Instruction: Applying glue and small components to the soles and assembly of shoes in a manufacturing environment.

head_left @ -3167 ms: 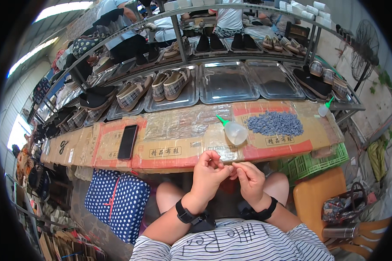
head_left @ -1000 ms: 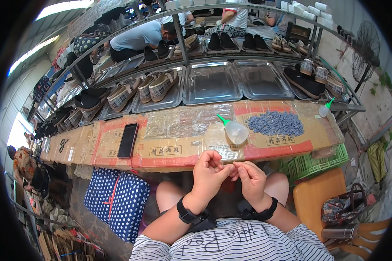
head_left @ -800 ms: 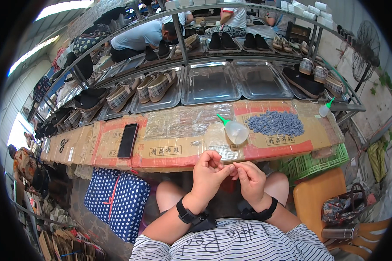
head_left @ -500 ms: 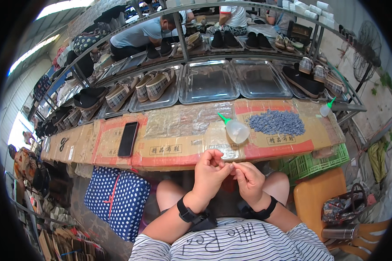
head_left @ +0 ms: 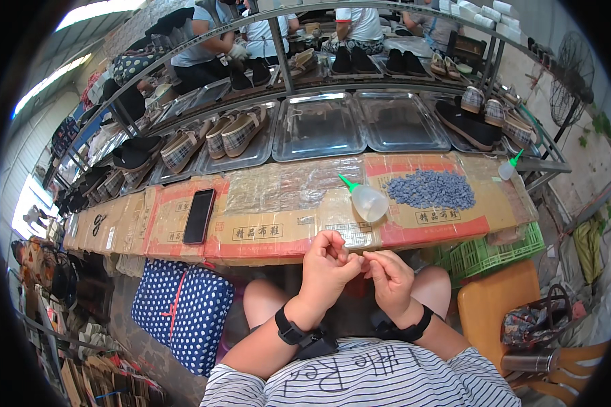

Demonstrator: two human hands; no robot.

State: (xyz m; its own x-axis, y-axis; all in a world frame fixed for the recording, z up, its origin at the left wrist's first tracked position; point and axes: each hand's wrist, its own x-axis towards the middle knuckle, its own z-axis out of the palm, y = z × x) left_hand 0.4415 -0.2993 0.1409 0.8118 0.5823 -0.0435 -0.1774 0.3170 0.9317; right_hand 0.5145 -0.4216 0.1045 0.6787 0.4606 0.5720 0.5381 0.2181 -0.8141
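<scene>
My left hand (head_left: 327, 268) and my right hand (head_left: 390, 277) meet above my lap, just off the near edge of the cardboard-covered bench (head_left: 278, 237). The fingers of both are closed in a pinch, fingertips almost touching. Whatever they hold is too small to make out. Beyond them lies a clear squeeze bottle (head_left: 369, 204) with a green nozzle, tipped toward the upper left. To its right is a spread pile of small blue-grey pieces (head_left: 432, 190). A dark phone (head_left: 199, 216) lies flat to the left of my hands.
Metal trays (head_left: 319, 127) line a rack behind the bench, some bearing plaid shoes (head_left: 243, 131) and black shoes (head_left: 468, 123). A second bottle (head_left: 507, 168) stands far right. A green crate (head_left: 499, 252), wooden chair (head_left: 499, 305) and dotted blue bundle (head_left: 183, 315) flank me. People work beyond.
The trays on the rack have slid slightly left, with their shoes. A person behind the rack has straightened up from bending. My hands have barely moved.
</scene>
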